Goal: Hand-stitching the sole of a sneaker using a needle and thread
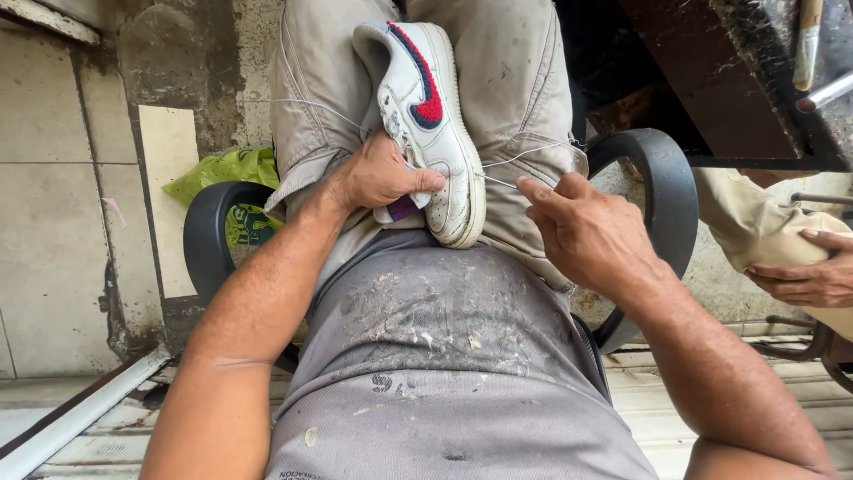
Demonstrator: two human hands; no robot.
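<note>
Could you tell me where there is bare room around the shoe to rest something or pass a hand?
The lap is crowded: left hand grips the white shoe, right hand pulls thread beside it. Free patches: the thigh right of the shoe, and the tiled floor left of the chair arm.

Background stuff: there's a crumpled bright green plastic bag (229,169) sitting on the pale tiled floor (53,222), right behind the curved black chair armrest (206,233) on the left. A matching black armrest (668,191) loops round on the right. Up in the top right corner is a dark, grimy wooden workbench (711,80) with a pale-handled brush (807,44) lying on it. Another person's hand (809,271) rests on their beige trouser leg (755,222) at the right edge.
</note>
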